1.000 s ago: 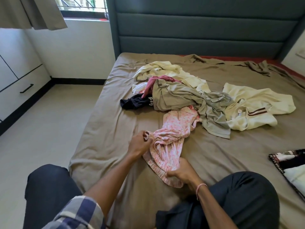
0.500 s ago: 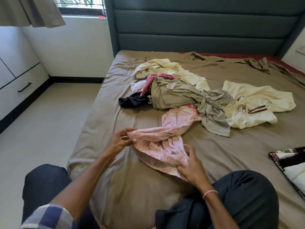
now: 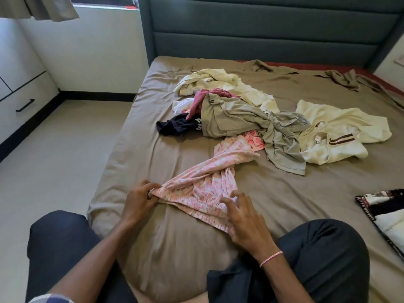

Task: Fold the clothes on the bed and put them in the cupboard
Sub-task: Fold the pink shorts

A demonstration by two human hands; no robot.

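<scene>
Brown bed beneath both hands. Heaped clothes well beyond the fingertips. Pink floral garment lying twisted between the hands: corner pinched by left hand, fingers curled tight on it; near edge under right hand, fingers spread apart, slightly bent, pressing down.

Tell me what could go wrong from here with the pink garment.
1. The pink garment is twisted in its middle; folded like this, it would likely crease.
2. Its far end lies against the grey shirt; a pull may drag that shirt along.
3. Only the left hand pinches a corner, while the right hand just touches it, so the cloth may slip.
</scene>
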